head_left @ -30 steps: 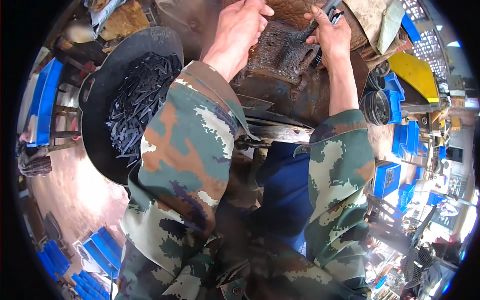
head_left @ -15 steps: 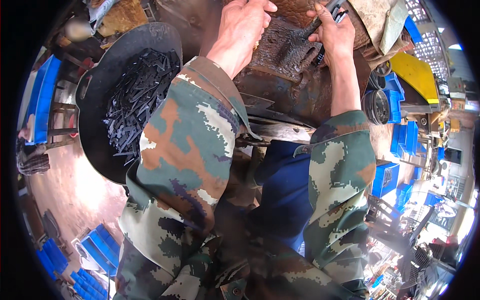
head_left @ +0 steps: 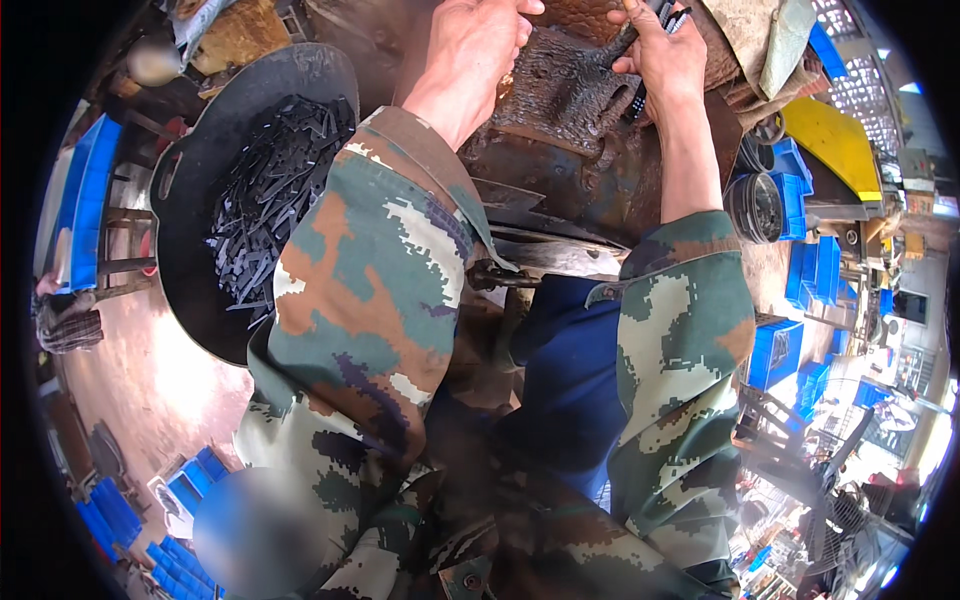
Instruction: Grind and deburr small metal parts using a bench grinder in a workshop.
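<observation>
At the top edge, my left hand [head_left: 468, 62] is closed with fingers pressed together. Its fingertips run to the picture's rim, and whatever they pinch is hidden. My right hand [head_left: 668, 62] is curled around several narrow dark strips [head_left: 637, 100], whose ends stick out below the palm and above the fingers; pale specks show on them. Both hands are over a rusty, grease-coated metal machine bed [head_left: 565, 85]. On the left stands a wide black pan [head_left: 190, 290], holding a heap of thin dark metal-looking strips [head_left: 270, 200].
Brown cloth or sacking [head_left: 745, 40] lies beyond my right hand. Farther right are a round dark container [head_left: 755, 210], blue bins [head_left: 775, 352] and a yellow panel [head_left: 830, 145]. More blue trays [head_left: 85, 205] stand at the left. The machine's front edge [head_left: 560, 255] is close to my lap.
Both hands have shifted slightly up and left in the picture, still closed. The view has moved a little. A blurred round patch now covers part of the lower left.
</observation>
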